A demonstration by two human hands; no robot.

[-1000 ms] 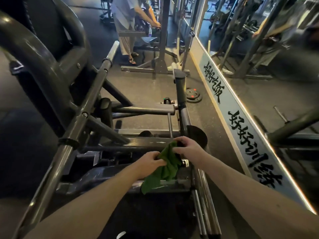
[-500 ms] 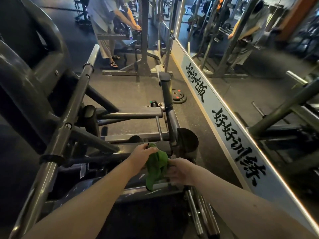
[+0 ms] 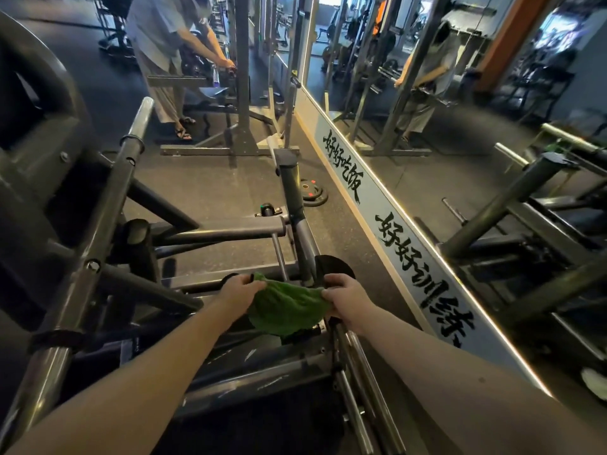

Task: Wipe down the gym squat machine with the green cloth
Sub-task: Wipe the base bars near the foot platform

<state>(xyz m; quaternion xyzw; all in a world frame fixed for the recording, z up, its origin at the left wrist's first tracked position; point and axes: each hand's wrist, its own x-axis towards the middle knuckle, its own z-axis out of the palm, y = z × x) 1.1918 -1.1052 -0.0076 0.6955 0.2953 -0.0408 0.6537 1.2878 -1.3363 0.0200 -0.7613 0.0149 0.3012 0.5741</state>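
— What is lying under you and around you?
— I'm leaning over the machine (image 3: 226, 229), its dark steel bars crossing above a speckled rubber floor (image 3: 210, 188). A mirror (image 3: 466, 192) is running along my right, with a pale strip (image 3: 369, 205) of black brush lettering at its foot. A plate (image 3: 314, 193) is lying on the floor near that strip, and a person (image 3: 157, 50) is bending at a rack (image 3: 243, 93) further back.
— And the cloth?
— I'm holding the cloth (image 3: 285, 311) stretched between both hands over the frame's near right corner. My left hand (image 3: 239, 292) is pinching its left edge and my right hand (image 3: 348, 300) is gripping its right edge, fingers (image 3: 328, 295) curled.
— Anything unclear?
— The cloth is hiding the joint beneath it, so I can't tell whether it is touching steel. The machine's left side is running out of view.
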